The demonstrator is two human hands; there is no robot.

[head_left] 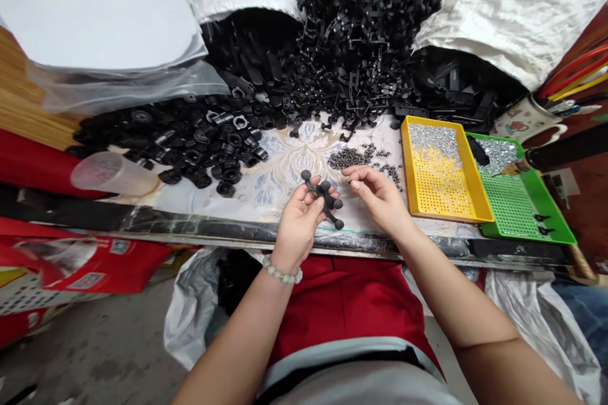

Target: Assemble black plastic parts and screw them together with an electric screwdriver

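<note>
Near the table's front edge, my left hand (pixel 304 212) is closed around black plastic pieces (pixel 325 200) with rounded knob ends. To its right, my right hand (pixel 379 195) pinches finger and thumb together over something tiny and dark, too small to name. Just beyond the right hand lies a loose heap of small dark metal parts (pixel 351 157). The two hands are a short way apart. A beaded bracelet (pixel 282 271) circles my left wrist.
A yellow tray (pixel 476 171) and a green tray (pixel 553 215) hold small silvery parts at the right. Black rings (pixel 192 155) pile up at the left beside a clear plastic cup (pixel 114 174). Many black plastic parts (pixel 356 31) spill from white sacks behind. A patterned mug (pixel 525 123) stands far right.
</note>
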